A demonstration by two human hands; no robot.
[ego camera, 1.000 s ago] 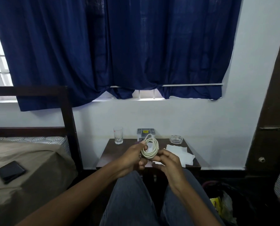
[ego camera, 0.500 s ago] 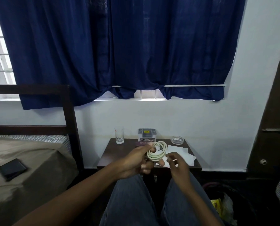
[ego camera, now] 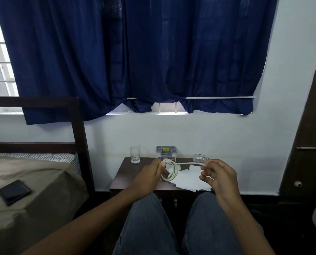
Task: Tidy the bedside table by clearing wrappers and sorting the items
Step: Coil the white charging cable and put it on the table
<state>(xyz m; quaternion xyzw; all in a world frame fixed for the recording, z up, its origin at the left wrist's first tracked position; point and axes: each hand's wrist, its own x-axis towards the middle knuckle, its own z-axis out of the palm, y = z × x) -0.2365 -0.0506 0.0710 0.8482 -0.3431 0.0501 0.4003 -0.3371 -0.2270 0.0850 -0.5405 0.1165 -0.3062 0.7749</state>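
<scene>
A coiled white cable (ego camera: 172, 172) hangs above the dark wooden bedside table (ego camera: 122, 176). My left hand (ego camera: 150, 178) grips the coil, thumb on top of the loops. My right hand (ego camera: 218, 176) pinches the cable's free end, drawn out to the right of the coil. White tissue paper (ego camera: 187, 181) lies spread on the table under both hands. At the back of the table stand an empty drinking glass (ego camera: 135, 153), a small grey box with a yellow label (ego camera: 166, 152) and a clear glass ashtray (ego camera: 200, 158).
A bed with a tan cover (ego camera: 34, 190) and dark headboard post (ego camera: 80, 144) is on the left; a black phone (ego camera: 13, 192) lies on it. Blue curtains (ego camera: 135, 52) hang above. A dark door (ego camera: 308, 144) stands at right. My knees in jeans (ego camera: 148, 227) sit before the table.
My right hand has pulled the cable's free end out to the right, away from the coil. My left hand keeps holding the coil in about the same place.
</scene>
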